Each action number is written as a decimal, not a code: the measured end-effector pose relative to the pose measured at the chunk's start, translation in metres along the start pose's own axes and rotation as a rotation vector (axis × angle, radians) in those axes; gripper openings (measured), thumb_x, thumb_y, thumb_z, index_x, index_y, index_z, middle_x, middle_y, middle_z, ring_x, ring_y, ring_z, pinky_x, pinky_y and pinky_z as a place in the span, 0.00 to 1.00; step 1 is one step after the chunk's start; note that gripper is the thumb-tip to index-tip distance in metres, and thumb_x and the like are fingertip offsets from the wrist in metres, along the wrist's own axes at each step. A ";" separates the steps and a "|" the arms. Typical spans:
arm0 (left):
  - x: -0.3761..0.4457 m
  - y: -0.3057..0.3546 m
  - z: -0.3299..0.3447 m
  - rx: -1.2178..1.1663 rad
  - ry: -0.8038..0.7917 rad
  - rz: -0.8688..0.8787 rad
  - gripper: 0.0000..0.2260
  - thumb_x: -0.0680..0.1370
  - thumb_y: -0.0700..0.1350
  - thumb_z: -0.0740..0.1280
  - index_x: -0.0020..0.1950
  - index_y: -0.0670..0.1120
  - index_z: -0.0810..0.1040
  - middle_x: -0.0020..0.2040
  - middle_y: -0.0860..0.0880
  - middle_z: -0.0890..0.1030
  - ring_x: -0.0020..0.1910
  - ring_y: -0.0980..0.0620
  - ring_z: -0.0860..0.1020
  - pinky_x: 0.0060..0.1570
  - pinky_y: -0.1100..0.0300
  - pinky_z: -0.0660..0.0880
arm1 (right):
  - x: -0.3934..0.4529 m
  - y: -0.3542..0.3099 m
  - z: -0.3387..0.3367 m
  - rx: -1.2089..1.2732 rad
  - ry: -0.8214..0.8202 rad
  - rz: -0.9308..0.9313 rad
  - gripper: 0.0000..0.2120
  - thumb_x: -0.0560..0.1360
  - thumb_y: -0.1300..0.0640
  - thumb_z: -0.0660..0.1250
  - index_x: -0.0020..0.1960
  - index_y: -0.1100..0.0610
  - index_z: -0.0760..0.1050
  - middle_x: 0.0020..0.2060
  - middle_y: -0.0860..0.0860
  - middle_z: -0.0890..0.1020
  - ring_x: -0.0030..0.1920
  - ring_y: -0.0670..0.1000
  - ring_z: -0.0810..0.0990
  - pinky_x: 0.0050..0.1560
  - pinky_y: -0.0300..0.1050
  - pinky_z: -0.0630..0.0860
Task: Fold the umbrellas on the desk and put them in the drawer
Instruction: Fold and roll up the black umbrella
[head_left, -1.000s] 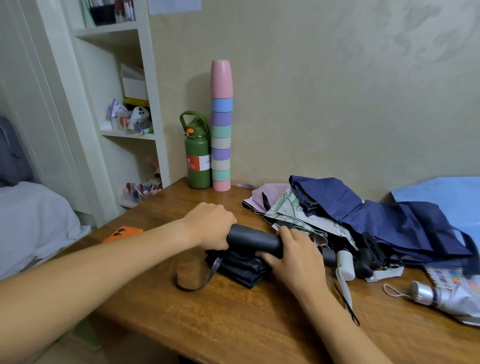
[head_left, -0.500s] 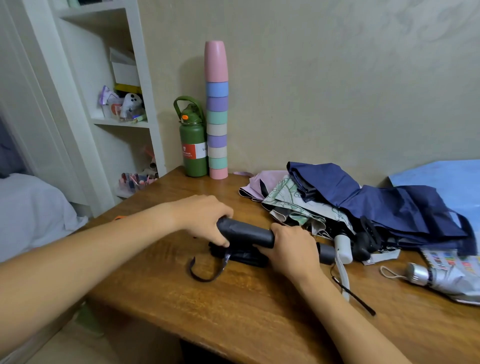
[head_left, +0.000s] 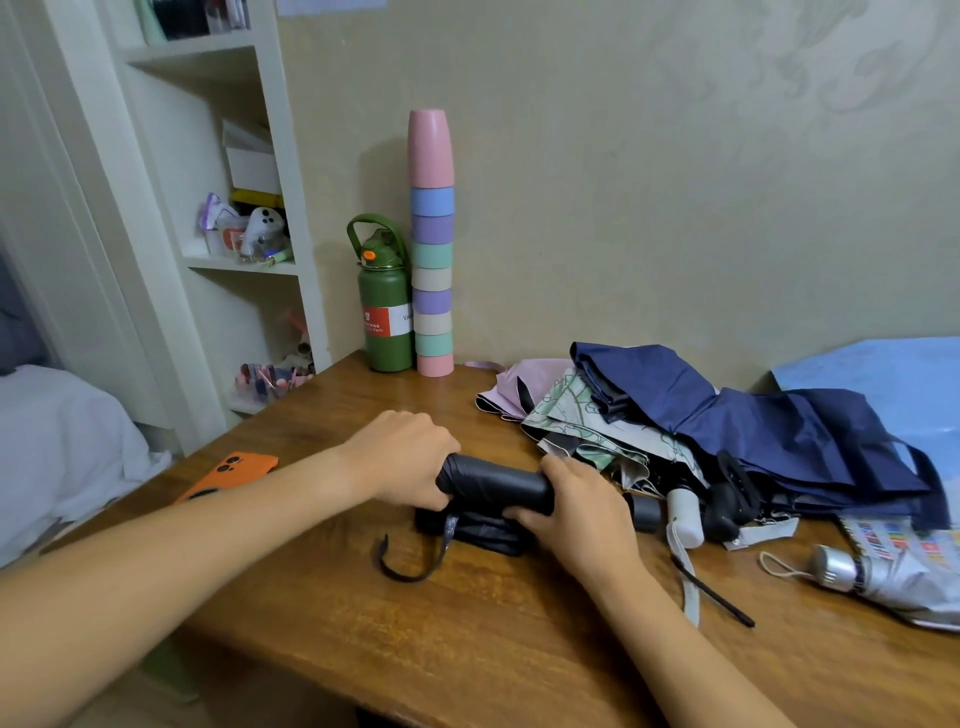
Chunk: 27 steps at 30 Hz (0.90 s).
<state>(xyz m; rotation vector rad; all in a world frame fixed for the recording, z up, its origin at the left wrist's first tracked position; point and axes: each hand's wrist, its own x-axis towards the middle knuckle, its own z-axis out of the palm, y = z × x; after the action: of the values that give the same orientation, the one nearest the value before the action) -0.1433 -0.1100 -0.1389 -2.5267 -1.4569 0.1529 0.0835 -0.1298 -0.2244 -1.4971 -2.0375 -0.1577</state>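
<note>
Head view: rolling the black umbrella tight on the surface.

The left hand grasps the roll's left end; the right hand grasps its right end, fingers curled around it, centre-near. Judged best practice: keep the loose canopy underneath taut, then wrap the strap. An unfolded pile waits at right; no drawer is visible.

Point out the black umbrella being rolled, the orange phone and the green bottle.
black umbrella (head_left: 493, 480), head view, on the rolled dark canopy between the two hands.
orange phone (head_left: 236, 467), head view, on its orange back near the camera rings.
green bottle (head_left: 384, 312), head view, on the body above the label.
</note>
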 end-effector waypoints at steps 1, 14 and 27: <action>0.001 -0.001 -0.003 -0.035 -0.015 -0.005 0.10 0.72 0.59 0.71 0.42 0.54 0.76 0.39 0.54 0.80 0.39 0.51 0.78 0.37 0.56 0.74 | 0.001 0.002 0.004 -0.044 0.058 -0.046 0.24 0.66 0.37 0.78 0.49 0.50 0.72 0.43 0.46 0.76 0.44 0.53 0.77 0.41 0.48 0.70; 0.000 -0.023 -0.016 -0.575 -0.459 -0.006 0.14 0.68 0.58 0.79 0.34 0.51 0.80 0.32 0.51 0.81 0.32 0.49 0.78 0.37 0.55 0.71 | -0.001 -0.007 0.007 -0.215 0.141 -0.165 0.30 0.58 0.43 0.82 0.40 0.49 0.61 0.28 0.45 0.73 0.29 0.51 0.73 0.35 0.45 0.62; -0.019 0.011 0.014 0.119 0.298 0.050 0.18 0.75 0.59 0.74 0.57 0.52 0.73 0.50 0.55 0.79 0.49 0.53 0.77 0.50 0.57 0.70 | -0.005 -0.006 -0.010 -0.052 -0.079 0.033 0.12 0.72 0.41 0.67 0.43 0.47 0.69 0.36 0.46 0.79 0.42 0.52 0.81 0.39 0.46 0.72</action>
<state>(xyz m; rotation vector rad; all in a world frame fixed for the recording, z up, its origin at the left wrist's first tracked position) -0.1460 -0.1298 -0.1557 -2.3691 -1.2328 -0.1217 0.0830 -0.1403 -0.2177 -1.5912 -2.0844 -0.1415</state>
